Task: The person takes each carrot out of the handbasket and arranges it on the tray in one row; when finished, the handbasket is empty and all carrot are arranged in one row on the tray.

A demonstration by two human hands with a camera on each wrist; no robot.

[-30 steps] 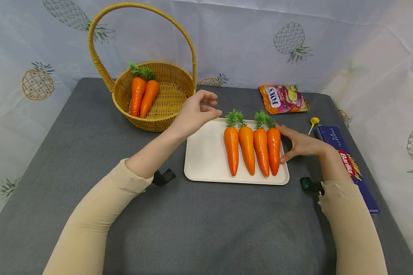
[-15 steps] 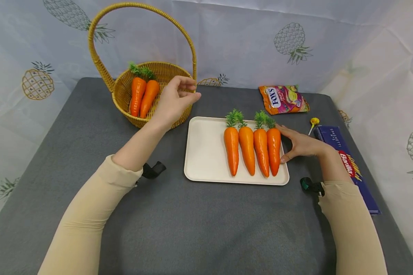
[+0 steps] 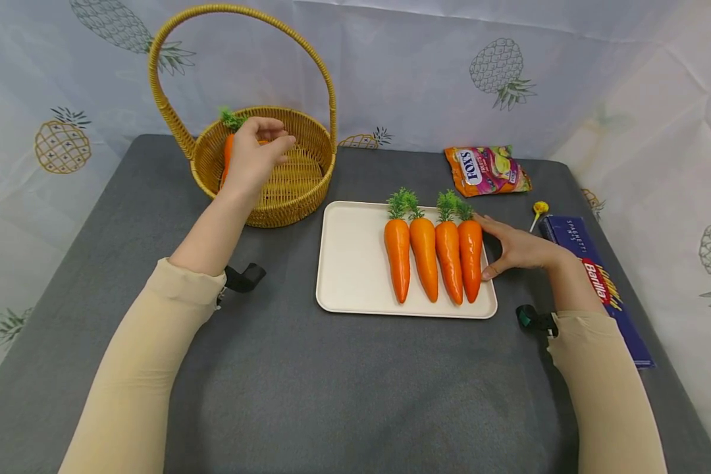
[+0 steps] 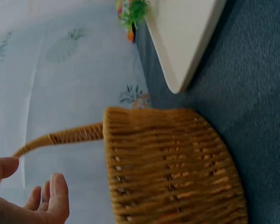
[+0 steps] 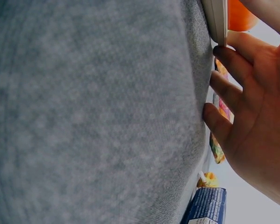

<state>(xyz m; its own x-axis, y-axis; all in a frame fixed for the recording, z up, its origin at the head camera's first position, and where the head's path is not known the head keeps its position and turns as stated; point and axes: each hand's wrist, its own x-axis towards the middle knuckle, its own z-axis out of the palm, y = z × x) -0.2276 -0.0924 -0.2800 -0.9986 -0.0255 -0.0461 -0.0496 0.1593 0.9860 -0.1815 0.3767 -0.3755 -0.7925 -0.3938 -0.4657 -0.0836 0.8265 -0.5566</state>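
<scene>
Grey table [image 3: 355,388]: FOX'S bag [image 3: 488,171], Barilla box [image 3: 610,293]; left hand [image 3: 251,155] loosely parted; right hand [image 3: 512,246] spread, touching tray [image 3: 352,260].

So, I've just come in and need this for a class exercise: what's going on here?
A person's left hand is over the basket, thumb and fingers apart, holding nothing. A basket carrot shows partly behind it. The right hand touches the right edge of the tray, where four carrots lie side by side. A sweets bag lies behind the tray; a lollipop and spaghetti box are off to the right.
</scene>
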